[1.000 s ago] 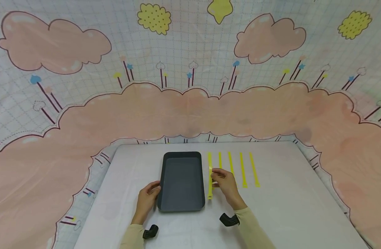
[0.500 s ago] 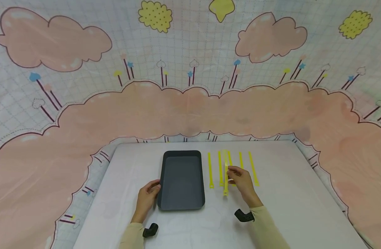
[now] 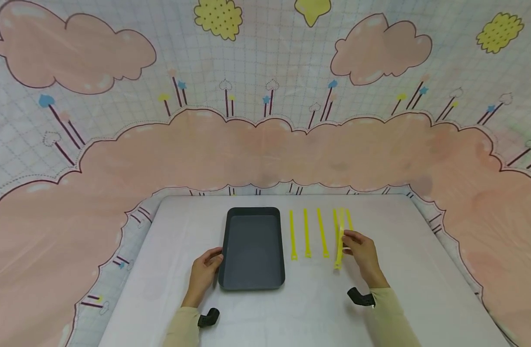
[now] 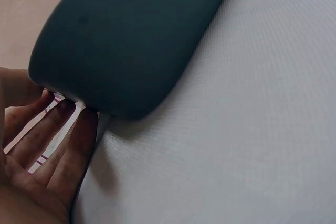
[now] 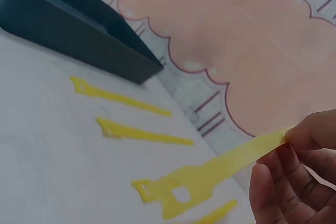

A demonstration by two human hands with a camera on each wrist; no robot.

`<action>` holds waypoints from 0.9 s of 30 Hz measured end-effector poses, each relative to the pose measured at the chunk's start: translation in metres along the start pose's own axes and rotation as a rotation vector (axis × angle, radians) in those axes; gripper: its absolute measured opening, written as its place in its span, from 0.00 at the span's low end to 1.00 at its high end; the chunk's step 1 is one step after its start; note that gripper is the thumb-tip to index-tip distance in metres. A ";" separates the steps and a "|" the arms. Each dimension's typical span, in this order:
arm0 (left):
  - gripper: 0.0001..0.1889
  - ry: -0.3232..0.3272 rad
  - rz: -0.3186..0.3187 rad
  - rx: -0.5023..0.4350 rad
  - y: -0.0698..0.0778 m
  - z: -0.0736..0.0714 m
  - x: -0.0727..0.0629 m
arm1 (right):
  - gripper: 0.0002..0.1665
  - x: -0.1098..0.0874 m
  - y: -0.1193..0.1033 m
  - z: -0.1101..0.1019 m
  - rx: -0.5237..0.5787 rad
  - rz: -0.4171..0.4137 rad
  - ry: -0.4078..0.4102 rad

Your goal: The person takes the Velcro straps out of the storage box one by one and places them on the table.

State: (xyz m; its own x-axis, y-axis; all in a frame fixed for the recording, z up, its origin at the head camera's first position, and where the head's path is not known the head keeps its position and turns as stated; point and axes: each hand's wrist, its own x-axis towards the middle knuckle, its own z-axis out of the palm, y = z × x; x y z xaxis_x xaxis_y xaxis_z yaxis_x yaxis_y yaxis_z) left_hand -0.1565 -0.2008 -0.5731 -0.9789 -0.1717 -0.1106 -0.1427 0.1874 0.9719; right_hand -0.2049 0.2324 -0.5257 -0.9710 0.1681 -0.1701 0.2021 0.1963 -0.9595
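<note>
My right hand (image 3: pixel 364 253) pinches a yellow strap-style cable tie (image 3: pixel 339 250) between thumb and fingers. In the right wrist view its wide end, with a square slot, points away from the hand (image 5: pixel 296 174). Held toward the right end of a row, the tie overlaps another yellow cable tie (image 3: pixel 335 219) in the head view. My left hand (image 3: pixel 203 272) touches the left side of a dark grey rectangular tray (image 3: pixel 252 285). Seen from the left wrist, its fairly straight fingers (image 4: pixel 79 135) meet the tray's wall (image 4: pixel 121 51).
Several yellow cable ties lie spaced out right of the tray, among them a leftmost tie (image 3: pixel 293 236), a second tie (image 3: pixel 306 233) and a third tie (image 3: pixel 323 233). The white table (image 3: pixel 265 318) ends at the back against a cartoon-printed cloth (image 3: pixel 265 154).
My right hand has carried the cable tie rightward along the row, from beside the tray to the fourth tie. The left hand and the tray have stayed in place.
</note>
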 end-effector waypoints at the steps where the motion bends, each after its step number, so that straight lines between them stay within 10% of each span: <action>1: 0.19 -0.005 -0.004 0.001 0.004 0.000 -0.002 | 0.24 0.001 0.001 -0.003 -0.002 0.004 0.004; 6: 0.18 -0.011 -0.005 -0.013 0.016 -0.002 -0.007 | 0.24 0.009 0.007 -0.020 -0.007 0.009 0.028; 16: 0.18 0.022 0.013 0.010 -0.009 0.001 0.002 | 0.26 0.026 0.012 -0.046 -0.119 0.037 0.034; 27: 0.19 -0.012 0.009 0.008 0.029 -0.001 -0.017 | 0.28 0.050 0.022 -0.070 -0.194 0.087 0.009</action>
State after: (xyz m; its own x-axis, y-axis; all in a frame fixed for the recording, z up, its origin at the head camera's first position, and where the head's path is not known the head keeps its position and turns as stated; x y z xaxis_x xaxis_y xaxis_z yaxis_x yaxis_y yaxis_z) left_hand -0.1443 -0.1936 -0.5429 -0.9818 -0.1586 -0.1047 -0.1353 0.1966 0.9711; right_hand -0.2404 0.3133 -0.5397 -0.9476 0.2014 -0.2478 0.3072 0.3631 -0.8796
